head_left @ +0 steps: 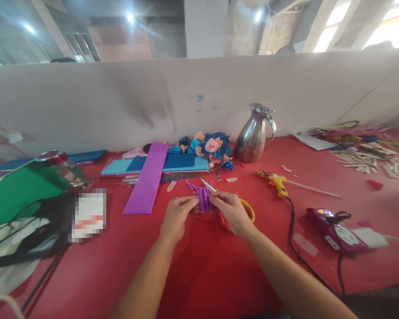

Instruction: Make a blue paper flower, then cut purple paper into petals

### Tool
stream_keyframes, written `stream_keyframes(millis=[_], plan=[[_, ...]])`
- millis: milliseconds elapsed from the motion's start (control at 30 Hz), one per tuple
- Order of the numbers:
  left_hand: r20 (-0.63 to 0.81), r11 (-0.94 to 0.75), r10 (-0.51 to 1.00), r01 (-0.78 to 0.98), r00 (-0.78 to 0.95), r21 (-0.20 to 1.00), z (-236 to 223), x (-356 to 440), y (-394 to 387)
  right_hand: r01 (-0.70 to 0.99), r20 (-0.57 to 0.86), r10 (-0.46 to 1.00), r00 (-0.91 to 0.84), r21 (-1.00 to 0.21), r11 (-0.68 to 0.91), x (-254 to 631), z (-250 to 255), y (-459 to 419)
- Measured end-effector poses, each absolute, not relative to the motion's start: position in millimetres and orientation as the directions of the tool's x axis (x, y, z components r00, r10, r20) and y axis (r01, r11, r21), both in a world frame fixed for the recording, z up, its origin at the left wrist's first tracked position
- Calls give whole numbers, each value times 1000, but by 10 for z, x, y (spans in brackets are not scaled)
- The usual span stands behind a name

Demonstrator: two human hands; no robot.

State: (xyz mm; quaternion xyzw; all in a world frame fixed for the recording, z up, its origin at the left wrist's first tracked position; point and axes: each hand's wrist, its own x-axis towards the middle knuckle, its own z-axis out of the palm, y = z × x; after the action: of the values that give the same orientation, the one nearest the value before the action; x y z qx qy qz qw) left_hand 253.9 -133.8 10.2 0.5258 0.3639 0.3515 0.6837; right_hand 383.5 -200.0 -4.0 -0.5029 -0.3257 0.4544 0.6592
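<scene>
Between my two hands, a small pleated piece of purple crepe paper (204,199) is pinched from both sides. My left hand (179,215) grips its left edge between thumb and fingers. The right edge is in the pinch of my right hand (231,210). Scissors (208,185) with silver blades and a yellow and red handle show behind and under my right hand; whether the hand touches them I cannot tell. Thin purple strips (191,185) lie just beyond the paper. A long folded purple crepe sheet (148,179) rests to the left, across blue sheets (119,166).
Paper flowers (214,145) and a steel jug (251,135) stand at the back. To the right are a yellow glue gun (278,184) with its cord, a purple power strip (337,230) and wooden sticks (355,161). A glass jar (64,170) and a black bag (33,232) are left.
</scene>
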Motion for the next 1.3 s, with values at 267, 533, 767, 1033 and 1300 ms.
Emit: stream_keyframes(millis=[267,533,767,1033,1300], plan=[[-172,290,829,-146,532,946,115,2508,-1310,-422,-124,930,345,-906,35,3837,37,-2020],[-119,250,810,-154,573,956,117,2530,-1352,-402,-89,944,318,-914,49,3818,26,-2036],[-88,171,802,-86,591,981,90,2520,-1345,-385,-66,943,325,-920,68,3830,13,-2037],[39,-53,780,4,625,999,84,2507,-1384,-196,42,924,380,-973,125,3843,13,-2022],[59,-102,827,46,560,994,89,2514,-1393,-241,11,937,349,-965,101,3849,-28,-2013]])
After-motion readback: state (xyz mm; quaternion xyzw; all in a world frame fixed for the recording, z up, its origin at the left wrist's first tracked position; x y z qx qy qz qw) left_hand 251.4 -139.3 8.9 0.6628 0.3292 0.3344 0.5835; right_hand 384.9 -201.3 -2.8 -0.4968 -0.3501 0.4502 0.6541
